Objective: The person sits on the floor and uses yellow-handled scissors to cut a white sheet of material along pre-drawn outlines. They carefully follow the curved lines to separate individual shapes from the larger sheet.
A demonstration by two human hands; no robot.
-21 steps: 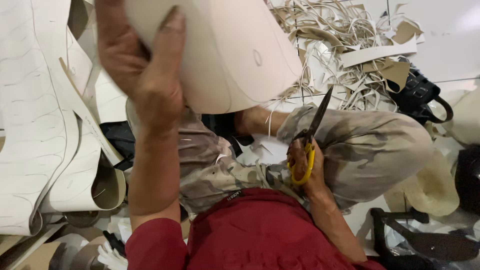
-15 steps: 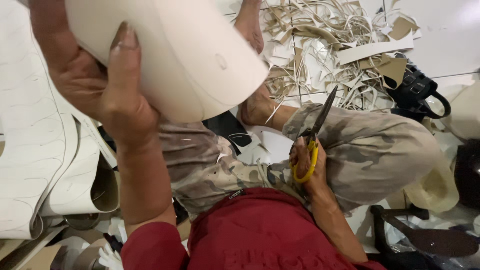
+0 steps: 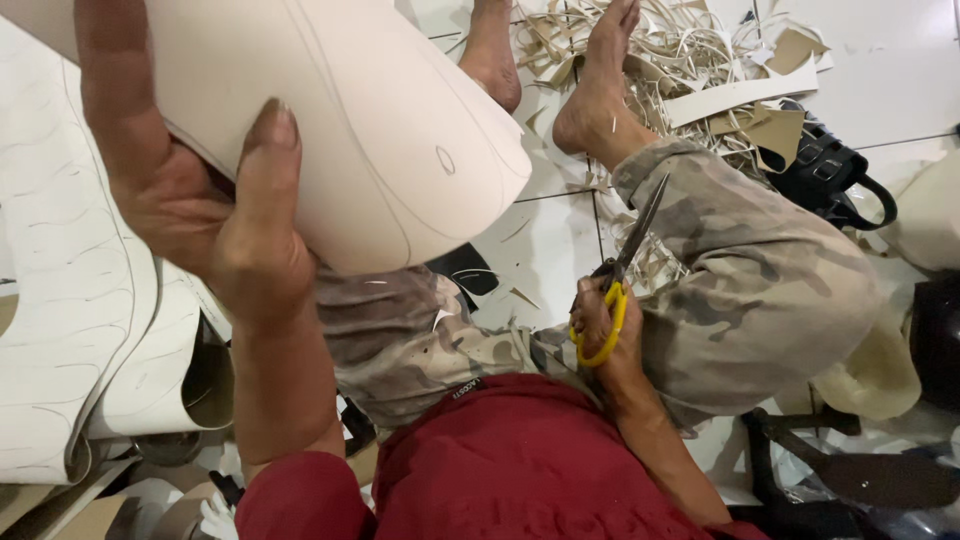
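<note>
Head view, the only one we have. We record the left hand [image 3: 215, 235] raised close to the camera, closed on the edge of a large cream sheet [image 3: 370, 140] with the thumb pressed on its upper face and the fingers behind it. The sheet curves downward over the lap and carries thin drawn outlines, among them a small oval. It sits above the left knee, in the upper left of the frame, clear of the floor.

We note the right hand [image 3: 605, 325] low and resting against the right thigh, closed through the yellow loops of a pair of scissors [image 3: 625, 265]. The blades are closed, or nearly so, and point up and away from the body, well apart from the sheet.

The person sits on a white tiled floor [image 3: 545, 235] in camouflage trousers and a red top, bare feet ahead. A heap of cream offcut strips [image 3: 700, 60] lies beyond the feet. Marked cream sheets [image 3: 60, 330] lie stacked at the left. A black bag [image 3: 835, 170] sits at the right.
</note>
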